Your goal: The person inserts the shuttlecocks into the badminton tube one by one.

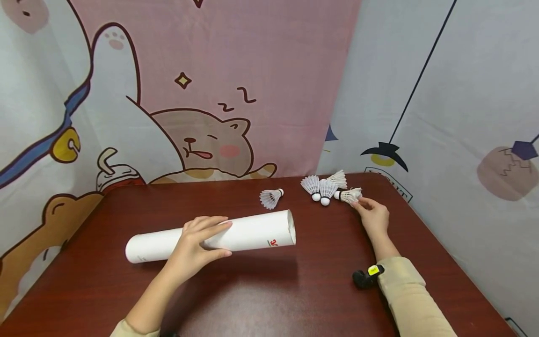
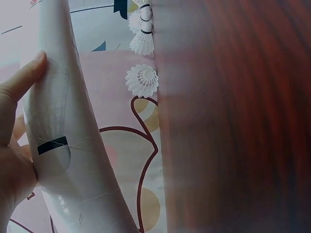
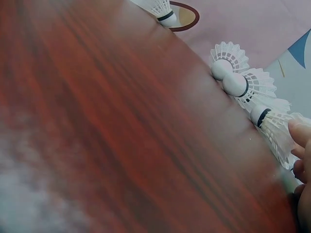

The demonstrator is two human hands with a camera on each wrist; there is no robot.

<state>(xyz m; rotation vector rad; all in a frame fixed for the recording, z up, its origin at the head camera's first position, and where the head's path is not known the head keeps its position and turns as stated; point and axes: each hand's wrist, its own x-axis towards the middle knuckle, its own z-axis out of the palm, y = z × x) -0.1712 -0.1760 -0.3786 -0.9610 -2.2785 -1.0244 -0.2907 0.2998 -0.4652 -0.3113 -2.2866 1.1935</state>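
Observation:
My left hand [image 1: 193,248] grips a long white shuttlecock tube [image 1: 257,231] around its middle. The tube lies nearly level just above the table, its right end open and bearing a small red mark. At the back right, my right hand [image 1: 375,217] pinches the feather end of a shuttlecock [image 1: 349,195], whose white cork points left. In the right wrist view, the thumb is against that shuttlecock's feathers [image 3: 278,138]. Close beside it are other white shuttlecocks [image 1: 310,186] in a cluster, touching or overlapping. A single shuttlecock [image 1: 269,198] lies apart, behind the tube's open end.
The dark red-brown table [image 1: 252,299] has a glossy surface. Behind it hangs a printed cloth [image 1: 286,93] with cartoon animals, and another pale cloth [image 1: 455,117] runs along the right side. A black wrist strap device [image 1: 365,279] sits at my right sleeve.

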